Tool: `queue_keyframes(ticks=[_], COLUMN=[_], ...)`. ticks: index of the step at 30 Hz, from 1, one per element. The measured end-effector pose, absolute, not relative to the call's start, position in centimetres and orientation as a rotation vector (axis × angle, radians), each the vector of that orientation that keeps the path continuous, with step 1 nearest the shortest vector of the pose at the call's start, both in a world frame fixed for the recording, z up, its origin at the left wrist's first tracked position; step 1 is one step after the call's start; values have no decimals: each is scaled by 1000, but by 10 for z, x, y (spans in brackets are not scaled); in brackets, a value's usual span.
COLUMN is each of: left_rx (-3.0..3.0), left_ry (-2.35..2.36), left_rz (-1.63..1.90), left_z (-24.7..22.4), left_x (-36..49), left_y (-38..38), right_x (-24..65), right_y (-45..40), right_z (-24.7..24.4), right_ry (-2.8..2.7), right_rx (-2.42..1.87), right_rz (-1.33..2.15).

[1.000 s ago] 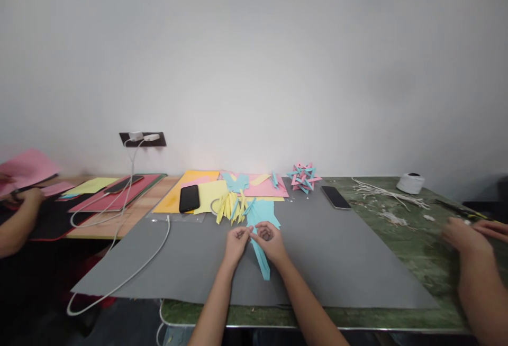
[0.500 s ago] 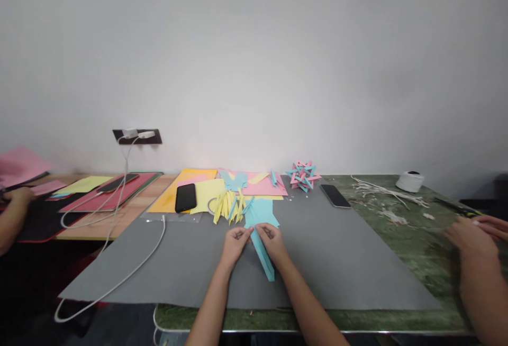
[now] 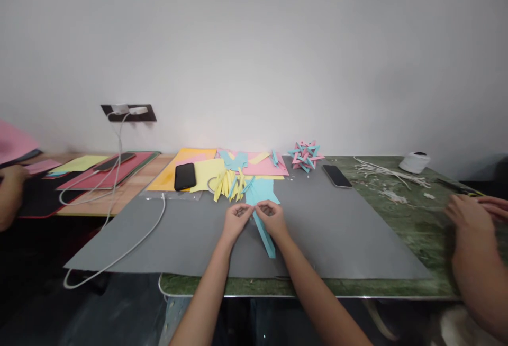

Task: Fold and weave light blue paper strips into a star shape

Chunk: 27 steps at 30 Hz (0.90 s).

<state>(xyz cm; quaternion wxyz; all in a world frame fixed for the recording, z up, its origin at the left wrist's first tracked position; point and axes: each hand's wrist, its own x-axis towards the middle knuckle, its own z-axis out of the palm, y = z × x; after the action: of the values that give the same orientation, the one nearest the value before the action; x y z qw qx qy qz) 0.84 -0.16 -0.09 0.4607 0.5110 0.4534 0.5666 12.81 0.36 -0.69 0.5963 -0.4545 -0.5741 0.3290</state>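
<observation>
A folded light blue paper strip (image 3: 265, 239) slants down toward me over the grey sheet (image 3: 329, 235). My left hand (image 3: 237, 220) and my right hand (image 3: 272, 218) meet at its far end, both with fingertips pinched on the paper and nearly touching each other. The very tip of the strip is hidden by the fingers. Just beyond my hands lie light blue paper sheets (image 3: 262, 191) and a bunch of yellow folded strips (image 3: 229, 184). A pink and blue star-shaped paper model (image 3: 306, 156) stands farther back, to the right.
Phones lie at left (image 3: 184, 176) and right (image 3: 336, 176) on the grey sheet. A white cable (image 3: 137, 248) curves across its left part. White cords (image 3: 391, 170) lie at right, near another person's hands (image 3: 470, 211); another hand (image 3: 11, 187) shows far left.
The view has tilted down, so everything sits higher in the picture. My hands remain pinched on the blue strip, with their fingertips closer together.
</observation>
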Motion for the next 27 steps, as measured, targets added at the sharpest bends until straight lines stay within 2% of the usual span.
queue_keyframes(ticks=[8,27], left_rx=[1289,1299], left_ry=[1155,1117], left_rz=[1402,1373], left_z=[-7,-1], left_x=[7,8], left_y=[1,-1], right_x=[126,130], right_y=[-6,-5], right_z=[2,2], right_ry=[-1478,-1651], right_rx=[-1003,-993], right_rz=[472,334])
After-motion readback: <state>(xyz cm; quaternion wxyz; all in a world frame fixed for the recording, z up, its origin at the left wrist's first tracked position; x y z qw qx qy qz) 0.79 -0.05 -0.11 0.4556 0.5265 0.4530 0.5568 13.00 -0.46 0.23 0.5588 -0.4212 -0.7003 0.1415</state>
